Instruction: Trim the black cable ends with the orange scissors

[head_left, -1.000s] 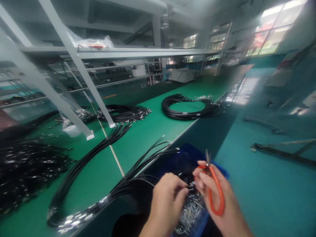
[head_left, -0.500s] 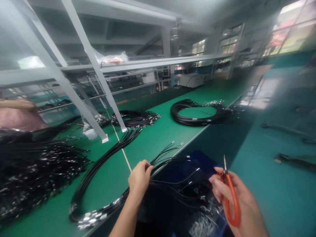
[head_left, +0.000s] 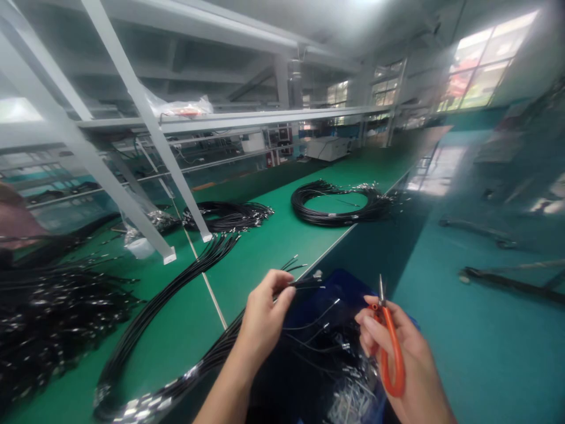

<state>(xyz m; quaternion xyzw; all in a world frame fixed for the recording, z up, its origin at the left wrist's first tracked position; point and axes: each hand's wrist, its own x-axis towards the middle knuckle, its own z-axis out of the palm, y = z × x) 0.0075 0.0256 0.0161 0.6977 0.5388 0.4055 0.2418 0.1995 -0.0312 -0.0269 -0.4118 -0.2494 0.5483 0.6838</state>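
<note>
My left hand (head_left: 267, 312) is closed around a few black cables near the table's front edge, their tips poking out past the fingers. These belong to a long curved bundle of black cables (head_left: 159, 300) that loops over the green table (head_left: 251, 259). My right hand (head_left: 397, 347) holds orange-handled pliers (head_left: 392, 353), their metal jaws pointing up, over a dark blue bin (head_left: 348, 285). Loose cables and small clear pieces (head_left: 351, 400) lie in the bin between my hands.
A coiled cable bundle (head_left: 326, 221) lies further along the table, another coil (head_left: 229, 217) behind the shelf post (head_left: 172, 176). A large heap of cables (head_left: 57, 318) fills the left. At the far left edge, a person's pink clothing (head_left: 17, 218) shows.
The view has shifted to the right. My left hand has slid along the cables toward their tips, so less of their ends sticks out. The pliers stay in my right hand.
</note>
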